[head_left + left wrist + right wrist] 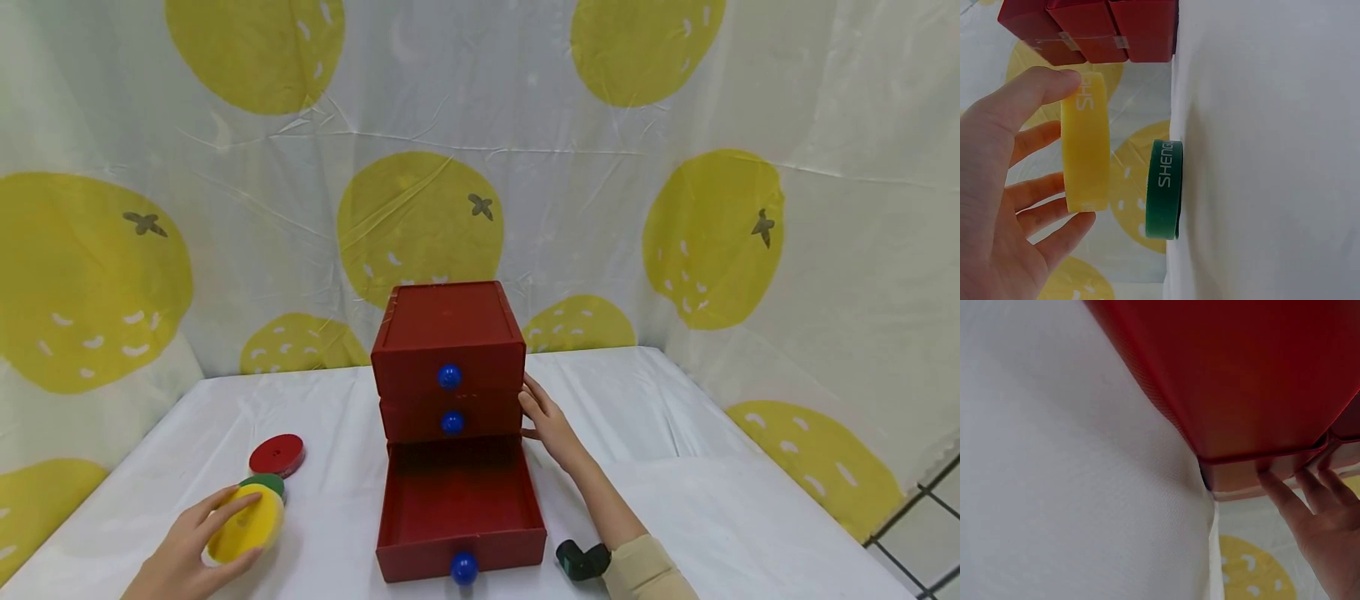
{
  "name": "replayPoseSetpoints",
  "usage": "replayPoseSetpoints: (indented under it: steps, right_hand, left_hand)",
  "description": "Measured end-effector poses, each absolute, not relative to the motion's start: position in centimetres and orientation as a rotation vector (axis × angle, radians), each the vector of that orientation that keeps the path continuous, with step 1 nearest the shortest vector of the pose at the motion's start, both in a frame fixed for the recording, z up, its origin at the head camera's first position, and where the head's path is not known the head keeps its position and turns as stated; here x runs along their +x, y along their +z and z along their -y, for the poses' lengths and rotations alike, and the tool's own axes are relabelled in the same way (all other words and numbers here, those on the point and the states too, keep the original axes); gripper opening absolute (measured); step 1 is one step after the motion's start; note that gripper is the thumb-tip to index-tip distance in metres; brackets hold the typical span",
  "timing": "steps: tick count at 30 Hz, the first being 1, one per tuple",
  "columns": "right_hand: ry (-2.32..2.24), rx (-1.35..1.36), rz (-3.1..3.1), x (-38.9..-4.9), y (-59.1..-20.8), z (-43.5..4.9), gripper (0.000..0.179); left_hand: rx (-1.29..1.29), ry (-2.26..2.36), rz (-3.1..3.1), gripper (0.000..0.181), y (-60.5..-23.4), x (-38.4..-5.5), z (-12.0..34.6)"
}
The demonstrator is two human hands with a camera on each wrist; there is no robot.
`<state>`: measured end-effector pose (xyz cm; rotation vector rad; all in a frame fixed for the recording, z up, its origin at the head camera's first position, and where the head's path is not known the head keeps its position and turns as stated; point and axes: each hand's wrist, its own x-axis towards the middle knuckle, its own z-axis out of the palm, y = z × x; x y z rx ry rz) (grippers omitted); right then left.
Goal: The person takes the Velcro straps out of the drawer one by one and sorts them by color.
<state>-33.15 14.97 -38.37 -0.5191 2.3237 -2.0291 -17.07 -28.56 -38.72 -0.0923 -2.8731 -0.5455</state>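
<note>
My left hand [197, 546] holds a yellow roll of tape [244, 525] by its edge, thumb on one side and fingers on the other. In the left wrist view the yellow roll is raised off the white cloth, apart from a green roll of tape [1164, 190] lying flat. Behind these, a red roll of tape [277, 456] rests on the cloth. A red drawer cabinet [450, 321] stands in the middle, its bottom drawer [457, 508] pulled out and bare inside. With its fingertips, my right hand [553, 429] touches the cabinet's right side.
Blue knobs [452, 422] stick out from the drawer fronts. A dark elbow-shaped piece [582, 560] lies beside the right sleeve [647, 571]. White cloth [720, 508] covers the table, and a curtain with yellow fruit prints [420, 221] hangs behind it.
</note>
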Motion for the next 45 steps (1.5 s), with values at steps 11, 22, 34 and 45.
replayPoseSetpoints:
  steps: [11,22,34,45]
  right_hand:
    - [-2.029,-0.529,-2.333,-33.0,-38.4,-15.0,0.052]
    - [-2.028,-0.531,-2.335,-33.0,-38.5,-15.0,0.052]
    - [-2.037,-0.525,-2.325,-32.8,-38.5,-14.9,0.051]
    - [-2.046,-0.541,-2.332,-33.1,-38.5,-15.0,0.049]
  left_hand:
    - [0.012,-0.507,3.015,0.072,-39.1,-17.0,30.4]
    - [-0.074,-0.501,3.07,0.064,-40.1,-17.2,31.6]
    - [-0.064,-0.497,3.133,0.064,-40.5,-17.3,32.0]
    - [0.03,-0.536,3.245,0.074,-40.5,-17.2,32.2]
